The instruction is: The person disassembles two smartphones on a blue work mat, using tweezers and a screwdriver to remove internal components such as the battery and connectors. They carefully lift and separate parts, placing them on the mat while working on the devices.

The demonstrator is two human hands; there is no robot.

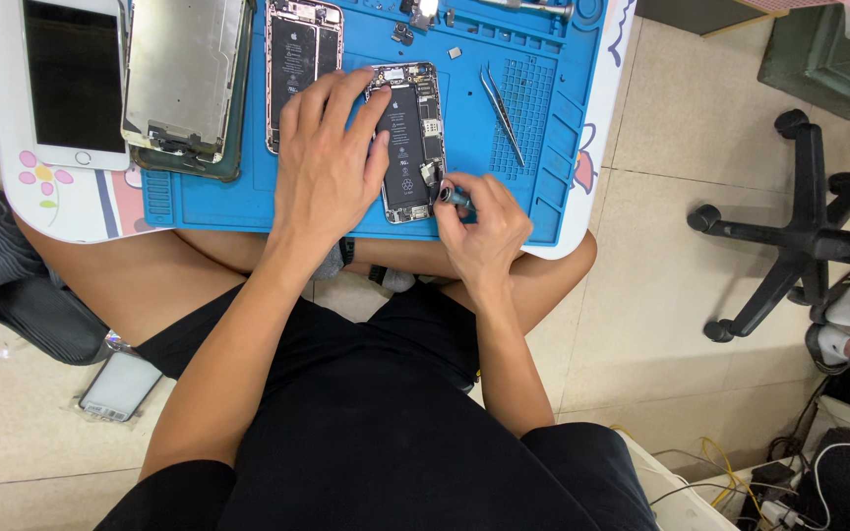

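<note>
An opened phone body [413,138] with a black battery lies on the blue work mat [533,167]. My left hand [329,157] rests flat on its left side, fingers spread, pressing it down. My right hand [484,221] pinches a small screwdriver [453,196] whose tip meets the phone's lower right corner. Metal tweezers [502,113] lie on the mat just right of the phone, untouched.
A second opened phone [302,54], a metal-backed screen panel [182,74] and a white phone front [73,79] lie further left on the small white table [61,211]. Small parts sit at the mat's top. An office chair base [789,231] stands on the right; another phone [120,385] lies on the floor.
</note>
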